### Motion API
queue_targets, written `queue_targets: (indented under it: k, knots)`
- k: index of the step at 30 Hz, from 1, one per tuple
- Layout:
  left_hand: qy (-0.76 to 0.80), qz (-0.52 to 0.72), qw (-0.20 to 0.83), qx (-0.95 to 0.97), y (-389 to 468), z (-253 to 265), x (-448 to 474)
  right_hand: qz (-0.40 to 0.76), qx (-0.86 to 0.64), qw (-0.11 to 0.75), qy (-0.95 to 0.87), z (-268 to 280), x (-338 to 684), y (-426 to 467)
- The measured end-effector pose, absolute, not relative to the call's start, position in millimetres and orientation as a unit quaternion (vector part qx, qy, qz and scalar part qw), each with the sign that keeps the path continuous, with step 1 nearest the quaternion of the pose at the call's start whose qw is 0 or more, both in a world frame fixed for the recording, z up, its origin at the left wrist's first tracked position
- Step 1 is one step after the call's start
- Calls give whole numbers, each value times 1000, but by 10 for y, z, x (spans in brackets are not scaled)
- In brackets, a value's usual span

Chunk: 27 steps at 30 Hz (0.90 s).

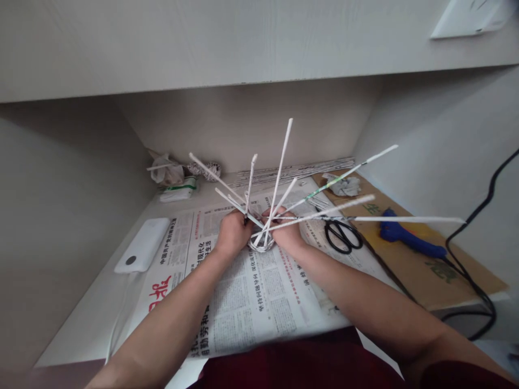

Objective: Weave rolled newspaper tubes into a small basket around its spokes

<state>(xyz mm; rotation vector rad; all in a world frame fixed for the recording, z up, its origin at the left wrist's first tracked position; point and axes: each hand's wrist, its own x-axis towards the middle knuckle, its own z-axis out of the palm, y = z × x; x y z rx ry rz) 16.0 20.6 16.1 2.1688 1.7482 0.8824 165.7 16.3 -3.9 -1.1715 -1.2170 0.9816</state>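
A small round woven basket (pixel 261 246) of rolled paper is between my two hands, low over the newspaper. Several stiff rolled-paper sticks (pixel 283 162) fan up and outward from it. My left hand (pixel 234 233) is closed on the basket's left side, its fingertips near the stick bases. On the right side, my right hand (pixel 287 229) has its fingers curled around the basket wall and stick bases. One long paper stick (pixel 397 219) runs out to the right past that hand. The fingertips of both hands are partly hidden by the sticks.
Newspaper (pixel 243 308) covers the tabletop. Black-handled scissors (pixel 344 236) lie right of my hands. A blue glue gun (pixel 409 237) with a black cord rests on cardboard (pixel 458 275). A white power bank (pixel 141 246) lies left; paper rolls (pixel 300 172) line the back wall.
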Motion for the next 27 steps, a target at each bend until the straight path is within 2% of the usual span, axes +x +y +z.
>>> queue_targets:
  k: [8, 11, 16, 23, 27]
  knots:
    - [561, 364, 203, 715, 216, 164, 102, 422, -493, 580, -492, -48, 1650, 169]
    - [571, 375, 193, 704, 225, 170, 96, 431, -491, 581, -486, -15, 1659, 151]
    - [587, 323, 177, 721, 204, 218, 132, 410, -493, 565, -518, 4, 1659, 131]
    - [596, 303, 105, 736, 218, 230, 135, 381, -536, 522, -543, 33, 1673, 138]
    - [597, 278, 98, 746, 240, 214, 123, 424, -515, 516, -537, 39, 1697, 131]
